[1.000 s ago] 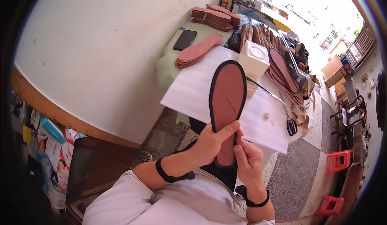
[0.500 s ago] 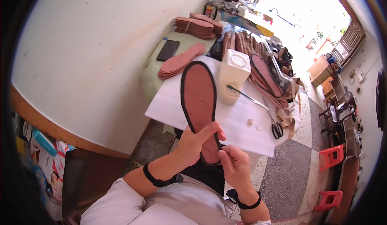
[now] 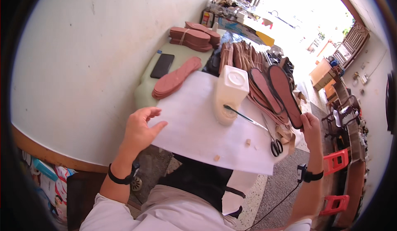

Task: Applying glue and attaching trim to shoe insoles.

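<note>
My right hand (image 3: 311,127) grips the heel end of a reddish-brown insole with a black edge strip (image 3: 284,91), over the right side of the table. Just left of it lies another black-edged insole (image 3: 265,88) on a pile of insoles. My left hand (image 3: 142,128) is empty, fingers apart, near the table's left front edge. Closest to that hand is a small stack of plain reddish insoles (image 3: 175,78). In the middle stands a cut white plastic bottle (image 3: 232,92), with a dark-green-tipped brush (image 3: 246,118) resting in its opening.
Black-handled scissors (image 3: 276,147) lie at the right on the white sheet (image 3: 186,125), with small tan scraps nearby. A dark phone (image 3: 162,66) and tied insole bundles (image 3: 192,38) sit further back. Red stools (image 3: 336,161) stand on the floor to the right.
The black-edged insole went from between both hands in front of me to the right pile, carried by my right hand. My left hand let go and moved left, opening.
</note>
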The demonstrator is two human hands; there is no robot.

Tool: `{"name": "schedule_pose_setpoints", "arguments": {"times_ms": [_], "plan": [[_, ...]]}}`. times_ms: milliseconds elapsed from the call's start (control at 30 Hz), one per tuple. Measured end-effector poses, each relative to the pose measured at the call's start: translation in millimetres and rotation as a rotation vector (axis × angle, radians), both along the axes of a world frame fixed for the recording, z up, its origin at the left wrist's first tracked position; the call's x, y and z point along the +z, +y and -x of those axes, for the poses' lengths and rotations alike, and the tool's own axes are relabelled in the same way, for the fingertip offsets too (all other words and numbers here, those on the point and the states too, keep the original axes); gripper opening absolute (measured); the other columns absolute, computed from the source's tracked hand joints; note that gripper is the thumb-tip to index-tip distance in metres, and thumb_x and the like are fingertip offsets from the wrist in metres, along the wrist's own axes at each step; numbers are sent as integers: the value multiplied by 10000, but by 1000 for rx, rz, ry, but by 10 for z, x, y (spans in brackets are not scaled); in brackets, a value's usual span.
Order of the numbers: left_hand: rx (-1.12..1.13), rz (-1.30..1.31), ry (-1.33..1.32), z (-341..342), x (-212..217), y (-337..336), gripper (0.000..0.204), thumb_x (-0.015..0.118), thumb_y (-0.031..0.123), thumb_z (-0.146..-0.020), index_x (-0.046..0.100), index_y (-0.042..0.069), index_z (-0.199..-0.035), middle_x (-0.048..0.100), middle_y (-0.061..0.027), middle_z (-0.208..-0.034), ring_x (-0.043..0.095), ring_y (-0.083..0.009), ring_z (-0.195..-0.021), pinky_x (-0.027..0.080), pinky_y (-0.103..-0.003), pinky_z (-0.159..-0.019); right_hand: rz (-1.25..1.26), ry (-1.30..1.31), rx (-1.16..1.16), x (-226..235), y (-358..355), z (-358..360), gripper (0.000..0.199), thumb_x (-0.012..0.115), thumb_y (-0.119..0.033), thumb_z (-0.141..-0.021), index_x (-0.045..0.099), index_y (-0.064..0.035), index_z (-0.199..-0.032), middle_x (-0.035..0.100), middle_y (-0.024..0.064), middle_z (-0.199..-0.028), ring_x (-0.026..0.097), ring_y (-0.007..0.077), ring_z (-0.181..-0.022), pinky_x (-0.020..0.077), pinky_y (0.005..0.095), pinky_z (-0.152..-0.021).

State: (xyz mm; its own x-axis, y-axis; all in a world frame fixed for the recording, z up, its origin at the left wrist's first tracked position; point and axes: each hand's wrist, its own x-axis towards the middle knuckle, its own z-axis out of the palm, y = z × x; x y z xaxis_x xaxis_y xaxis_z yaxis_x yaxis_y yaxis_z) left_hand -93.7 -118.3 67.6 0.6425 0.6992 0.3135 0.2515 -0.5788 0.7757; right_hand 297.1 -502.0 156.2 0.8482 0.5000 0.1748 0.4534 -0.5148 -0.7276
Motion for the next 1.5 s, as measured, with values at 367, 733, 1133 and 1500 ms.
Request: {"name": "schedule_pose_setpoints", "arguments": {"times_ms": [367,733,1133,1500], "plan": [[168,-268,105,-693,-626,983,690,836,346,-882,597,-69,-1380,629,-233,-1347,652,-323,-1176,577,-399,-899,103,-69,-82,-797,648,-927,254,675,-221,-1019,722,5,-911,619,-1,-678,540,76,-606,415,284,-521],[134,-109,178,-933,-488,1040,602,895,276,-808,667,-28,-1275,663,-213,-1225,655,-348,-1132,530,-417,-995,-2,-310,-57,-961,253,-678,342,733,-133,-959,668,30,-1254,652,92,-1097,597,126,-834,496,275,-721],[252,-214,203,-997,-510,1008,588,921,253,-730,718,11,-1227,637,-167,-1169,654,-315,-1053,554,-414,-928,-168,-181,-168,-908,-593,839,103,620,-28,-997,645,42,-1069,565,76,-1170,513,79,-770,441,232,-679],[269,-295,159,-926,-618,1048,633,922,242,-720,712,9,-1271,643,-179,-1235,659,-303,-1106,561,-390,-929,-115,5,-92,-863,-357,1923,83,666,-6,-975,712,33,-1032,621,117,-1120,600,154,-836,508,252,-723]]}}
